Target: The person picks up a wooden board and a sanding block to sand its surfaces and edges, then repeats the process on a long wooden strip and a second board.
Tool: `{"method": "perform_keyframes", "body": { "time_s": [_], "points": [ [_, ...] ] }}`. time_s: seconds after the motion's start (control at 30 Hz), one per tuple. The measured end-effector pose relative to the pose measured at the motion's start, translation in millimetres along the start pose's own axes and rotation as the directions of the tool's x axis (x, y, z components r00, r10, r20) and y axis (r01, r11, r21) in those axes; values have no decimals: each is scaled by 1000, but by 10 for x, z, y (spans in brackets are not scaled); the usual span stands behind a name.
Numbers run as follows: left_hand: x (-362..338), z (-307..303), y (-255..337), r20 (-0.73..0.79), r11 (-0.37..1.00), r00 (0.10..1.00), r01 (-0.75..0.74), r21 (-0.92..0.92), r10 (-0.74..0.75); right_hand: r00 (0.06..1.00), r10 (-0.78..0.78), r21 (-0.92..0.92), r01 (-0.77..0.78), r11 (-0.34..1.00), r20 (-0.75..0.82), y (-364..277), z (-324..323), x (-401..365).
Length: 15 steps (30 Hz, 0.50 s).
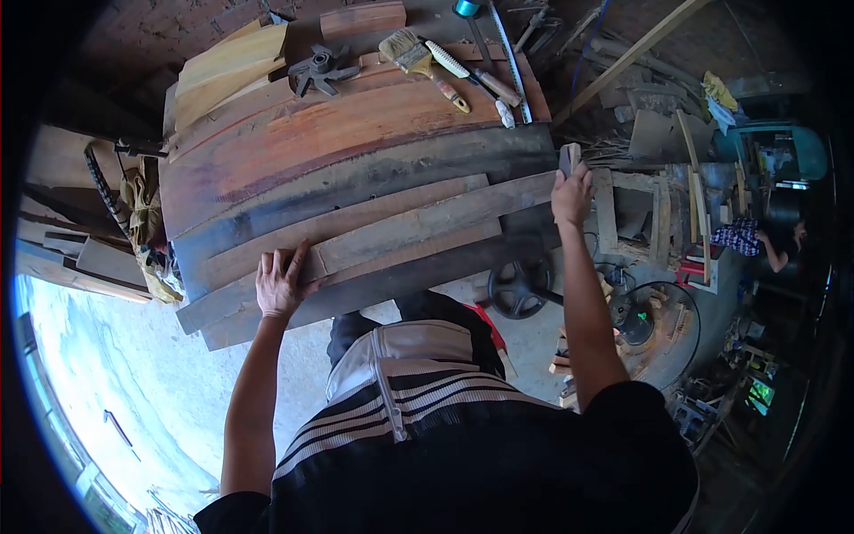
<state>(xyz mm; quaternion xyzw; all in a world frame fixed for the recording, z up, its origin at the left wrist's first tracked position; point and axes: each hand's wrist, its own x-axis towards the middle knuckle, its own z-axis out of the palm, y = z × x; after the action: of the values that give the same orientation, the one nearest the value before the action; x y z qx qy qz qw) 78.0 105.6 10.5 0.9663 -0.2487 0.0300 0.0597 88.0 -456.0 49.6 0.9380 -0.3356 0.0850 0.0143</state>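
Note:
A long narrow wooden plank [391,225] lies slantwise over other boards at the front of the workbench. Toward its left end, my left hand [283,278] presses down with fingers bent and apart, the thumb along the wood. At the plank's right end, my right hand [572,194] has its fingers closed around a small wooden block [570,158], which shows a pale top and a darker side. Beneath the plank lies a shorter brown board [445,242], with another thin board [356,212] just behind.
Farther back on the worn bench top [356,116] are a paintbrush [407,52], a white-handled tool [447,60], a metal star-shaped part [322,71] and a saw blade [511,62]. A black handwheel [520,287] sits below the bench edge. Another person [743,238] is at far right.

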Motion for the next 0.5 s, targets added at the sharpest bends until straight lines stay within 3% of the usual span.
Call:
{"method": "perform_keyframes", "body": {
  "time_s": [0.07,0.17,0.27,0.33,0.4,0.43,0.5],
  "points": [
    [-18,0,12,7,1000,1000,2,15,-2,994,-61,-38,58,998,-87,83,138,33],
    [-13,-10,-5,7,1000,1000,10,13,-11,991,-105,-15,104,994,-84,-244,-74,-453],
    [-13,9,28,3,1000,1000,11,11,-11,968,-221,68,214,975,119,-580,-242,-996],
    [-1,-24,30,-5,1000,1000,4,30,-4,971,-227,65,223,973,74,-509,-222,-920],
    [-7,-33,30,7,1000,1000,6,20,-6,982,-159,60,166,984,-103,-213,-39,-503],
    [0,-34,28,4,1000,1000,9,7,-9,998,-52,29,53,998,-33,-100,-18,-239],
    [11,-26,23,2,1000,1000,0,13,0,998,0,11,0,1000,-61,49,98,134]
  ]
}}
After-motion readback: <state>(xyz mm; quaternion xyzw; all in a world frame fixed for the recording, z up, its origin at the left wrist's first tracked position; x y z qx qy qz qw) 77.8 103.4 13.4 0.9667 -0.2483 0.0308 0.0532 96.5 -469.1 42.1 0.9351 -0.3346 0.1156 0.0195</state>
